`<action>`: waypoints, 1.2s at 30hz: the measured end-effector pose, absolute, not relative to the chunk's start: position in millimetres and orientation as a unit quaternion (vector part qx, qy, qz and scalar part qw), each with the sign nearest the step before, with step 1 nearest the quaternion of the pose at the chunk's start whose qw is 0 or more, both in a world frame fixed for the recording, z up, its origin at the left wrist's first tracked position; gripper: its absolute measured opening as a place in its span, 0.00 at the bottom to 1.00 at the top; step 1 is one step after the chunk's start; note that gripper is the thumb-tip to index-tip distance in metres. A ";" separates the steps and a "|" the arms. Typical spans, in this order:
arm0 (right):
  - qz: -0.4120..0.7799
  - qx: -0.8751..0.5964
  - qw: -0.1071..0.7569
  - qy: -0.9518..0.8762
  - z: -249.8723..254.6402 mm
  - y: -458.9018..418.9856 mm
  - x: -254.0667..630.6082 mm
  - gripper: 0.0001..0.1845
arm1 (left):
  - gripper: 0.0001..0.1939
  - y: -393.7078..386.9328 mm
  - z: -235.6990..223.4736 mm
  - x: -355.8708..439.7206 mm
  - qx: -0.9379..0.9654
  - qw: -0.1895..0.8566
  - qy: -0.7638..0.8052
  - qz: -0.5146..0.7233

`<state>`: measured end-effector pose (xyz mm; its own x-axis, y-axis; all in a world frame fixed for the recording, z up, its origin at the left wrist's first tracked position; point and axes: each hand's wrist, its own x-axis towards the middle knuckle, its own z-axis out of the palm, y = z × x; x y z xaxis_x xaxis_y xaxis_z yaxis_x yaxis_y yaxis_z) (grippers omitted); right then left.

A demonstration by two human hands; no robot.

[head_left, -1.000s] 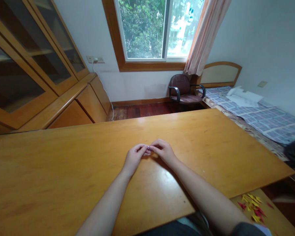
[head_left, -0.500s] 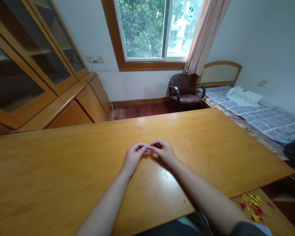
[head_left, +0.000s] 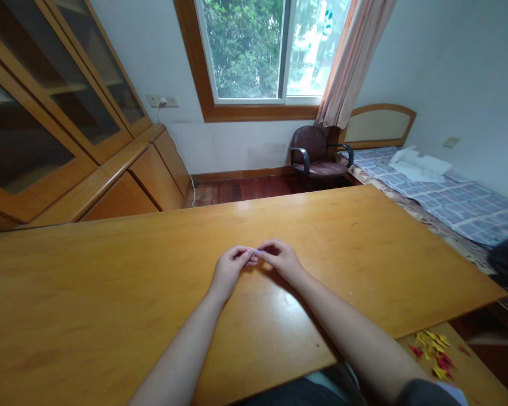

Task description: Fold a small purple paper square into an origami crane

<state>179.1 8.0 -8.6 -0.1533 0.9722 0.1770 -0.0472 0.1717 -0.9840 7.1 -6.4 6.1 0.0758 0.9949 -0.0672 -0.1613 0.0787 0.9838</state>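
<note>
My left hand [head_left: 230, 269] and my right hand [head_left: 281, 260] meet fingertip to fingertip over the middle of a wide wooden table [head_left: 110, 293]. Both are closed in a pinch on a tiny piece of paper [head_left: 254, 254], pale purple as far as it shows. Most of the piece is hidden by my fingers. Both forearms stretch out over the table top from the near edge.
Small red and yellow folded paper pieces [head_left: 434, 353] lie on a lower wooden surface at the bottom right. A dark red armchair [head_left: 315, 152] stands under the window. A bed [head_left: 449, 200] runs along the right wall. Glass-door cabinets [head_left: 46, 129] line the left.
My hands stay in the same place, with the fingertips shifting only slightly on the small paper piece. The view has drifted a little.
</note>
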 end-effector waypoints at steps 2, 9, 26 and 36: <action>0.513 -0.408 0.512 -0.555 -8.1 8.4 178.7 0.13 | 0.19 -6.5 5.5 6.8 0.454 0.577 0.457 0.502; 0.532 -0.417 0.506 -0.536 -8.2 9.2 178.3 0.13 | 0.19 -6.5 7.8 7.6 0.454 0.572 0.465 0.500; 0.585 -0.404 0.494 -0.500 -9.2 9.8 178.6 0.16 | 0.20 -4.5 3.6 5.2 0.475 0.549 0.476 0.496; 0.562 -0.424 0.496 -0.509 -4.5 8.3 179.0 0.16 | 0.20 -4.5 4.8 3.7 0.465 0.557 0.465 0.507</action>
<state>179.0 8.3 -4.5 -0.1496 0.9883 0.0286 -0.1262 0.0096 -0.9920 3.7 -4.5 4.8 0.0531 0.9975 -0.0461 -0.1326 0.0528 0.9898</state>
